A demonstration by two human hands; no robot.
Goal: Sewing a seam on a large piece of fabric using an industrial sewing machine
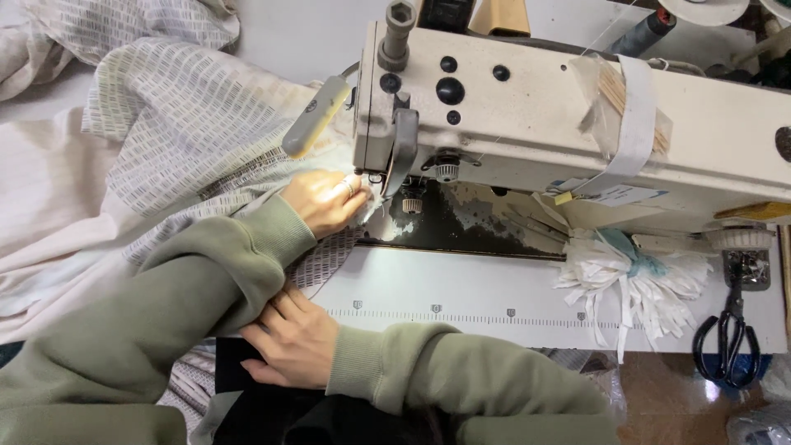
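Right hand (pixel 292 344) flat, grip released, on patterned fabric (pixel 189 140); left hand (pixel 325 200) pinching fabric by sewing machine (pixel 560 124) needle.

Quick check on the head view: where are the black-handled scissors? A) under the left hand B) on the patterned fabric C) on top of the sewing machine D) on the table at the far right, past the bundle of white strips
D: the black-handled scissors lie at the right edge of the white table, beyond the bundle of white fabric strips, far from both hands, which are at the fabric near the needle.
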